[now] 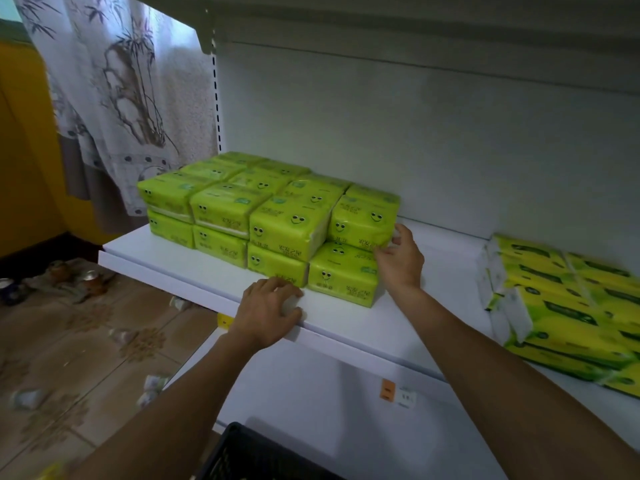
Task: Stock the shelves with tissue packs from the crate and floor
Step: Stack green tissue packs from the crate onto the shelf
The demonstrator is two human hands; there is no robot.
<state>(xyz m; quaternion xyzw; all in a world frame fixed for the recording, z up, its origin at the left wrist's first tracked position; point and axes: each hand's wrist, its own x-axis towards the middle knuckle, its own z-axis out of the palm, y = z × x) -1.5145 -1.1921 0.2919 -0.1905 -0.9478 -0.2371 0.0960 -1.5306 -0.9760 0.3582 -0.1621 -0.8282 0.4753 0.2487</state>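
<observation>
Several lime-green tissue packs [270, 216] with smiley faces are stacked two high on the left of the white shelf [346, 327]. My right hand [401, 261] touches the right side of the upper rightmost pack [363, 220], fingers spread against it. My left hand [270, 310] rests palm down on the shelf's front edge, just in front of the stack, holding nothing. The corner of a black crate [249, 452] shows at the bottom; its contents are hidden.
A bundle of yellow-green tissue packs [568, 306] lies on the shelf at far right. A patterned curtain [131, 98] hangs left of the shelving. Small packets [152, 382] and cans [90, 278] lie scattered on the tiled floor. A lower shelf edge carries an orange price tag [387, 389].
</observation>
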